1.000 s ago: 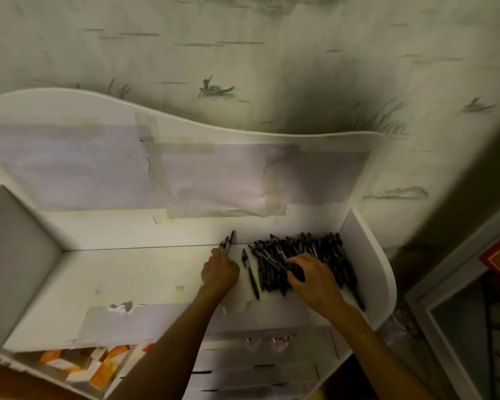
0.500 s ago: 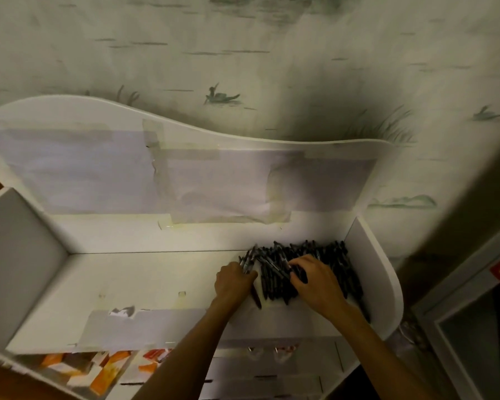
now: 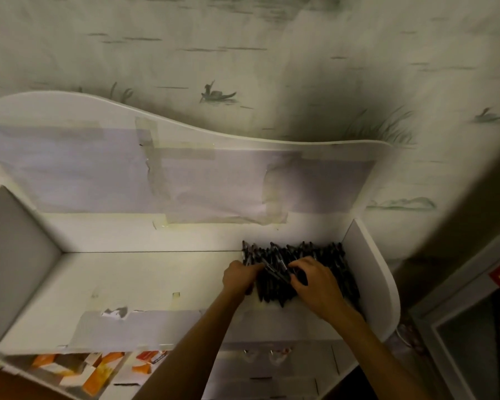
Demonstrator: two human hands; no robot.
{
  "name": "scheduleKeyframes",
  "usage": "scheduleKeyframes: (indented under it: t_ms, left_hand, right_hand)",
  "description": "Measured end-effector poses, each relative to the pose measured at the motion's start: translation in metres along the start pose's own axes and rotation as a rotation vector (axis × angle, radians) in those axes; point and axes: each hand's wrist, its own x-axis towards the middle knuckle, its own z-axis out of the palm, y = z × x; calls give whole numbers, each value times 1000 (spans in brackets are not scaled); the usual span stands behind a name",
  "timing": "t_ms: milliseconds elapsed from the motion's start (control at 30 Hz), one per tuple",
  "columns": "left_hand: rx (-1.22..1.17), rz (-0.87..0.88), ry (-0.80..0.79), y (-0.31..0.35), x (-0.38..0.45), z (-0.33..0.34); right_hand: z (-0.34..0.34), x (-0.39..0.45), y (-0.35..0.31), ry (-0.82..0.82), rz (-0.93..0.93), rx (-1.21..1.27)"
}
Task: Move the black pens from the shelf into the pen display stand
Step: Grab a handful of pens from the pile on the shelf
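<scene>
A pile of black pens (image 3: 324, 255) lies at the right end of the white shelf (image 3: 133, 281), against its right side wall (image 3: 367, 272). My left hand (image 3: 238, 277) sits at the pile's left edge, fingers curled around several pens whose tips stick up behind it. My right hand (image 3: 315, 280) lies on top of the pile with fingers curled into the pens. The pens under both hands are hidden.
The shelf's back panel (image 3: 185, 180) carries taped paper sheets. A grey taped strip (image 3: 133, 327) runs along the shelf's front. Below the shelf are orange and white boxes (image 3: 98, 370) and white slotted tiers (image 3: 272, 370). A patterned wall rises behind.
My left hand, holding a few pens, has moved right across the shelf until it meets the pile. A single pen that lay apart is now within the pile. My right hand stays on the pens.
</scene>
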Motion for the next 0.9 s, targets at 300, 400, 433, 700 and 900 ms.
scheduleKeyframes:
  t_ms: [300, 400, 433, 700, 900]
  left_hand:
    - [-283, -33, 11, 2, 0, 9]
    - [-328, 10, 45, -1, -2, -2]
    - [-315, 41, 65, -3, -2, -8]
    - [-271, 344, 309, -14, -6, -53]
    - [-336, 512, 480, -19, -4, -50]
  right_hand:
    - [-3, -2, 3, 4, 2, 12]
    - [0, -1, -1, 13, -16, 11]
    - [1, -1, -2, 13, -24, 13]
    - [8, 8, -26, -12, -73, 19]
    - [17, 15, -45, -4, -104, 11]
